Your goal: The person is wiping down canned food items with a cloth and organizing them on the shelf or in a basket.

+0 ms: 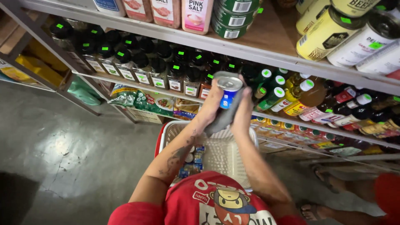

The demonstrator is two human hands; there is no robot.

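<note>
**Can and cloth held at the shelves**

The left hand [211,104] grips a small can [229,89]; the right hand [243,109] presses a grey cloth [223,118] around it. A white basket [223,152] sits at 6 o'clock below.

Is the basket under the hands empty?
No: the white basket holds several small cans and packets at its near left corner, below the left hand.
</note>
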